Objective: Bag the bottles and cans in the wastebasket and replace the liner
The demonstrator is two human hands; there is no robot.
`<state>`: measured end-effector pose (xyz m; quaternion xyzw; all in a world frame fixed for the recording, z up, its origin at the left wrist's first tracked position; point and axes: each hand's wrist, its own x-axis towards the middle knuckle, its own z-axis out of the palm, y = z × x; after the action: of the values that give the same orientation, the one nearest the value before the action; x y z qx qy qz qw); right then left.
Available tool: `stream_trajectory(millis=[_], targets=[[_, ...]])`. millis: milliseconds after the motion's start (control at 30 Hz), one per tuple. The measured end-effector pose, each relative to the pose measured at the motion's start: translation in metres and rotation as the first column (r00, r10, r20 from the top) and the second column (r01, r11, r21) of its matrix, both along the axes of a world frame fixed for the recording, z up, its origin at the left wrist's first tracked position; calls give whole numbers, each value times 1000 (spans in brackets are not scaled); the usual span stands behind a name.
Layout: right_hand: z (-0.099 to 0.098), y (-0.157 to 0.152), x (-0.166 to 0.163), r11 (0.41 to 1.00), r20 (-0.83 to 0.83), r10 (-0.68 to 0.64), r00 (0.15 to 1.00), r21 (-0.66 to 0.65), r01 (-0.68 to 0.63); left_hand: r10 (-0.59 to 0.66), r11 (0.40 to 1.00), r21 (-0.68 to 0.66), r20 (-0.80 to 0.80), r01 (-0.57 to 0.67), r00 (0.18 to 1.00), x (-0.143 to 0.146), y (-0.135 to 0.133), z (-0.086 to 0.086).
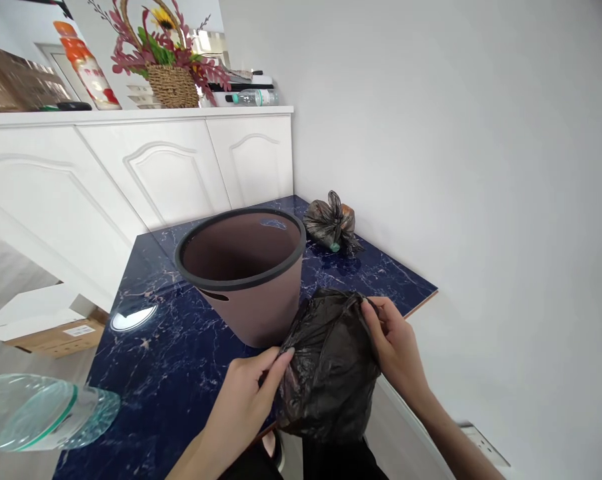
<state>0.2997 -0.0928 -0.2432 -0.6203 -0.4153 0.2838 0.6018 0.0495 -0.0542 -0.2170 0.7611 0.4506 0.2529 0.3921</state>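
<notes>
A crumpled black plastic bag [328, 370] hangs between both hands, just in front of a brown waste bin [251, 300] with a black rim. My left hand [245, 400] pinches the bag's left edge with its fingertips. My right hand [395, 343] grips the bag's upper right edge. The bin stands upright on a dark blue marbled floor panel [171, 360], and its inside looks bare.
A tied black bag with rubbish [331, 225] lies by the white wall behind the bin. White cabinets [145, 173] carry a flower basket [173, 83] and bottles. A cardboard box [51, 320] lies at left, and a clear plastic object [35, 410] sits at lower left.
</notes>
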Motion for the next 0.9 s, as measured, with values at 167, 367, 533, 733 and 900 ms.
stream_trajectory(millis=[167,367,533,733,900], targets=[[8,0,13,1000,-132,11,991,-20,-13,73,996,62,-56,-69,996,-6,6,16],[21,-7,26,999,-390,28,920,28,-19,-113,992,22,-349,128,930,-25,13,19],[38,-19,30,1000,-381,25,924,26,-16,-154,977,61,-452,203,879,-24,4,34],[70,-27,20,997,-346,76,935,43,-65,-253,962,68,-143,264,957,42,-12,62],[82,-25,33,996,-178,45,983,89,-30,-365,930,-30,21,366,931,72,-4,76]])
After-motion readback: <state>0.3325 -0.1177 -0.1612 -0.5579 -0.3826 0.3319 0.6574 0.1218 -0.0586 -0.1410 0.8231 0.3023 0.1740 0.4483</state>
